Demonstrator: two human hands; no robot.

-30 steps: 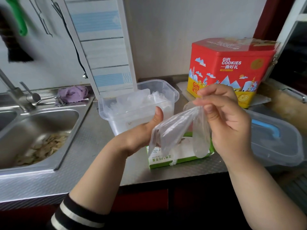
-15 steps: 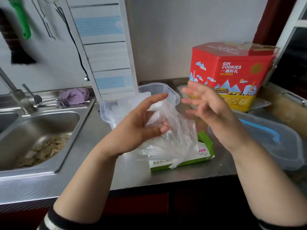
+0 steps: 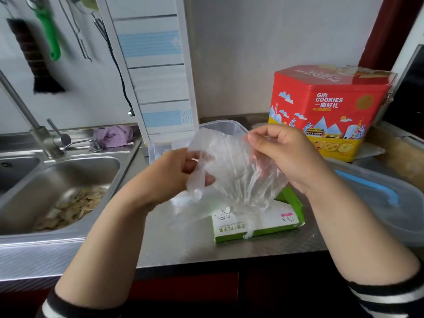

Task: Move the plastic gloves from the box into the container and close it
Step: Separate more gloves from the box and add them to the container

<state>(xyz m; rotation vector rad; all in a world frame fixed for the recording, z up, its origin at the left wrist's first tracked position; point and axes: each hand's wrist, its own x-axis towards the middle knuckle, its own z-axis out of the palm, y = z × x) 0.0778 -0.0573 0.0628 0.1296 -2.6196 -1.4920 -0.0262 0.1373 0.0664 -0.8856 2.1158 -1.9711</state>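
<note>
Mid-transfer: left hand (image 3: 169, 177) and right hand (image 3: 282, 157) pinch crinkled clear plastic gloves (image 3: 231, 175) above green-white cardboard box (image 3: 259, 223); clear plastic container (image 3: 231, 127) unlidded.

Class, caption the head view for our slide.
Both hands hold clear plastic gloves above the green box.

1. Two hands are seen: the left hand (image 3: 169, 173) and the right hand (image 3: 282, 157).
2. One bunch of plastic gloves (image 3: 231, 171) is held; the number of gloves cannot be told.
3. One green glove box (image 3: 257, 222) is counted.
4. One clear container (image 3: 226, 127) and one lid (image 3: 387, 203) are counted.
5. One red cookie tin (image 3: 330, 106) is seen.
6. One sink (image 3: 107, 177), one tap (image 3: 34, 127) and one purple cloth (image 3: 113, 135) are counted.
7. One brush (image 3: 34, 56) and one green-handled tool (image 3: 49, 31) are counted on the wall.
</note>
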